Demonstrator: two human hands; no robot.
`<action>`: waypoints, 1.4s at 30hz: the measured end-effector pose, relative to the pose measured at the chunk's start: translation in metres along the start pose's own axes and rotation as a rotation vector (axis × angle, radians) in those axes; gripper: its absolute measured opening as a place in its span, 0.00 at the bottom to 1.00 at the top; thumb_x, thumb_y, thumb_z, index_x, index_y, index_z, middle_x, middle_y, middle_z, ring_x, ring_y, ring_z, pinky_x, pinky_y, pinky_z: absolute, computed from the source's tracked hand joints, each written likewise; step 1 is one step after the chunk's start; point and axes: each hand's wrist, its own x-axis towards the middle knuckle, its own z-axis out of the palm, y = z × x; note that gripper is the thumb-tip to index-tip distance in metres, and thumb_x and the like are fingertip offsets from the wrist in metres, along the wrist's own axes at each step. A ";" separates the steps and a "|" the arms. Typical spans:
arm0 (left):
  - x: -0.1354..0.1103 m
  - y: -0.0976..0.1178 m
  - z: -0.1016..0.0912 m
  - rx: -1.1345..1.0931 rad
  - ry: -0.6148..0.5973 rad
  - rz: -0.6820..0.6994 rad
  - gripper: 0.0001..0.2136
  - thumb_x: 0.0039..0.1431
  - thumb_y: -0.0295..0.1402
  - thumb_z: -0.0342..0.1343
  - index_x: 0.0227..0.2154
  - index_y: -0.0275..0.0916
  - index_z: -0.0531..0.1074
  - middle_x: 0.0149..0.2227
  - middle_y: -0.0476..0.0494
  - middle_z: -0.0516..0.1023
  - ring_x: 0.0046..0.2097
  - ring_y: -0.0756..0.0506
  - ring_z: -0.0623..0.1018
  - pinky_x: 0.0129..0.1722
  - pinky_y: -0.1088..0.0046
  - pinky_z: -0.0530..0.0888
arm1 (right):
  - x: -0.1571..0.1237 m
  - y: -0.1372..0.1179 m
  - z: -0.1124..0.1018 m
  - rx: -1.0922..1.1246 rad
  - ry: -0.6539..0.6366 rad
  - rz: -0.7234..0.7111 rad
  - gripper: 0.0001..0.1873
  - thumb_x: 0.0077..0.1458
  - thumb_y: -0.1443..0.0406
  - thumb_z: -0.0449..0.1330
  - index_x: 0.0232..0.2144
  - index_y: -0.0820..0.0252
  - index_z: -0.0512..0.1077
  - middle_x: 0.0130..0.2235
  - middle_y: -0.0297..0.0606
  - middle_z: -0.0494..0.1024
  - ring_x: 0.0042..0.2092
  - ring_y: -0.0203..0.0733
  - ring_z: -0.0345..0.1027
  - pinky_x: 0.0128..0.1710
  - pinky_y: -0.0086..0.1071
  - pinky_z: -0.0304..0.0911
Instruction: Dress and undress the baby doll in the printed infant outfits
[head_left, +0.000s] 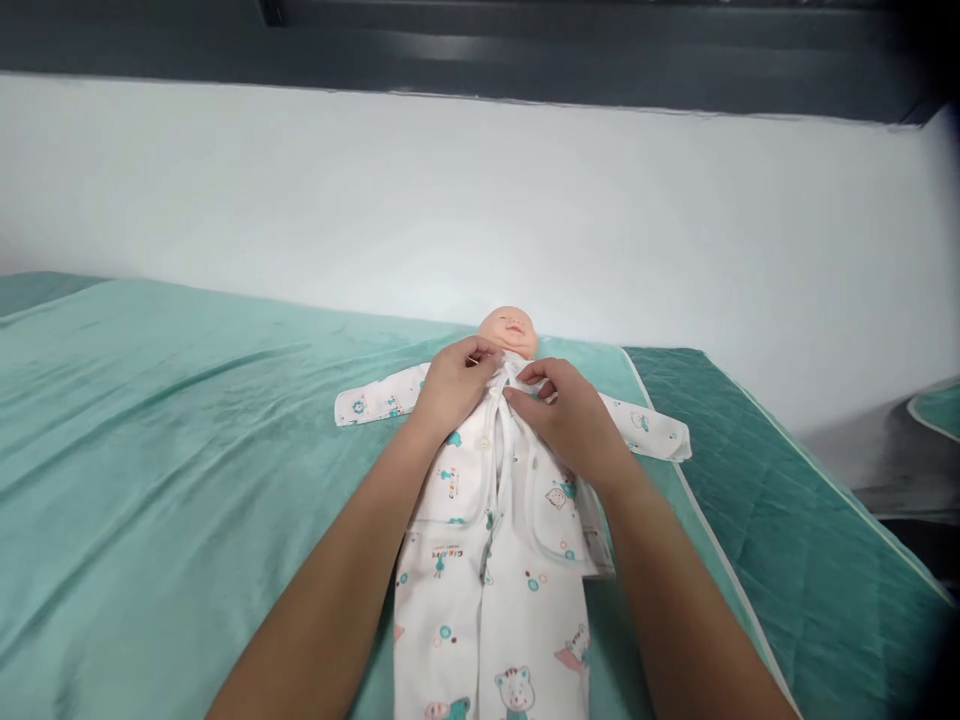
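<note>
A baby doll (510, 328) lies on its back, with its head toward the wall. It wears a white printed baby jacket (454, 485), whose sleeves stretch out to both sides, over white printed trousers (442, 650). The jacket's front panels lie apart lower down, with a white edge strip along the middle. My left hand (459, 385) pinches the jacket at the neck, just below the doll's chin. On the other side of the opening, my right hand (570, 415) has its thumb and curled fingers closed on the jacket's upper edge. Both hands partly hide the doll's chest and shoulders.
A light green sheet (187, 450) with soft wrinkles covers the surface under the doll. To the right, a darker green quilted pad (787, 500) shows beyond its white border. A white wall (450, 200) rises directly behind, below a dark beam (525, 50).
</note>
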 end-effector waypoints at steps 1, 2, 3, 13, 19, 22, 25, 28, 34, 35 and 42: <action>-0.003 0.000 -0.002 0.020 -0.026 0.025 0.11 0.60 0.35 0.52 0.40 0.40 0.76 0.37 0.47 0.76 0.38 0.48 0.74 0.43 0.73 0.69 | -0.004 0.000 0.001 -0.052 0.022 -0.042 0.12 0.53 0.56 0.61 0.37 0.55 0.72 0.41 0.38 0.73 0.39 0.43 0.67 0.41 0.37 0.62; -0.005 0.000 -0.003 0.057 -0.060 0.056 0.13 0.61 0.34 0.50 0.44 0.41 0.77 0.39 0.47 0.75 0.40 0.48 0.74 0.45 0.72 0.69 | -0.008 0.000 0.002 -0.097 0.043 -0.078 0.12 0.53 0.57 0.61 0.39 0.55 0.72 0.42 0.39 0.73 0.42 0.45 0.66 0.43 0.39 0.62; -0.007 0.000 -0.004 0.108 -0.097 0.089 0.15 0.62 0.32 0.48 0.47 0.43 0.77 0.40 0.46 0.74 0.42 0.48 0.74 0.47 0.71 0.69 | -0.012 0.000 0.003 -0.138 0.058 -0.109 0.12 0.54 0.58 0.61 0.40 0.56 0.73 0.43 0.41 0.72 0.44 0.46 0.66 0.45 0.40 0.62; -0.003 -0.003 -0.003 0.313 -0.212 0.092 0.20 0.64 0.30 0.42 0.53 0.43 0.74 0.51 0.42 0.70 0.53 0.43 0.73 0.53 0.67 0.67 | -0.018 0.000 0.006 -0.208 0.022 -0.117 0.10 0.57 0.58 0.57 0.38 0.54 0.73 0.43 0.39 0.71 0.46 0.47 0.65 0.45 0.40 0.62; -0.004 -0.006 -0.003 0.217 -0.178 0.103 0.18 0.64 0.32 0.43 0.51 0.43 0.74 0.51 0.43 0.72 0.53 0.44 0.73 0.55 0.69 0.66 | -0.012 0.004 0.009 -0.014 -0.040 -0.052 0.18 0.58 0.57 0.56 0.50 0.52 0.71 0.45 0.38 0.69 0.43 0.42 0.67 0.46 0.37 0.62; -0.006 -0.005 -0.002 0.184 -0.142 0.104 0.17 0.64 0.32 0.45 0.49 0.43 0.76 0.50 0.44 0.73 0.52 0.45 0.73 0.54 0.70 0.66 | -0.006 0.008 0.011 0.008 -0.067 -0.011 0.18 0.59 0.55 0.56 0.49 0.50 0.73 0.43 0.37 0.68 0.40 0.40 0.67 0.45 0.37 0.62; -0.010 -0.002 -0.003 0.124 -0.102 0.098 0.15 0.63 0.33 0.47 0.45 0.43 0.77 0.47 0.45 0.75 0.48 0.46 0.74 0.50 0.72 0.68 | -0.004 0.010 0.008 0.020 -0.121 0.025 0.19 0.59 0.52 0.55 0.51 0.46 0.72 0.42 0.36 0.67 0.39 0.40 0.67 0.45 0.38 0.62; -0.018 0.003 -0.009 0.010 -0.053 0.059 0.11 0.62 0.38 0.51 0.39 0.41 0.76 0.38 0.47 0.76 0.40 0.48 0.73 0.42 0.73 0.69 | -0.008 0.007 -0.003 0.084 -0.141 0.028 0.22 0.59 0.51 0.56 0.53 0.47 0.70 0.44 0.36 0.68 0.41 0.40 0.67 0.45 0.37 0.62; -0.030 0.015 -0.029 -0.029 -0.240 -0.075 0.11 0.55 0.43 0.58 0.32 0.41 0.75 0.24 0.53 0.65 0.25 0.52 0.62 0.24 0.76 0.61 | -0.025 -0.016 -0.023 -0.091 -0.076 0.055 0.16 0.52 0.51 0.62 0.36 0.54 0.70 0.37 0.35 0.73 0.35 0.40 0.66 0.33 0.34 0.59; -0.031 0.017 -0.031 -0.023 -0.256 -0.078 0.11 0.54 0.43 0.59 0.32 0.41 0.75 0.23 0.53 0.64 0.25 0.53 0.62 0.24 0.76 0.60 | -0.026 -0.019 -0.021 -0.151 -0.088 0.050 0.14 0.53 0.52 0.62 0.34 0.54 0.69 0.35 0.35 0.73 0.34 0.41 0.65 0.33 0.34 0.58; -0.032 0.022 -0.034 0.008 -0.295 -0.072 0.09 0.52 0.40 0.60 0.30 0.40 0.75 0.26 0.50 0.69 0.27 0.51 0.66 0.25 0.75 0.62 | -0.024 -0.017 -0.017 -0.163 -0.133 0.058 0.07 0.55 0.59 0.56 0.27 0.55 0.69 0.29 0.34 0.76 0.30 0.41 0.66 0.28 0.33 0.55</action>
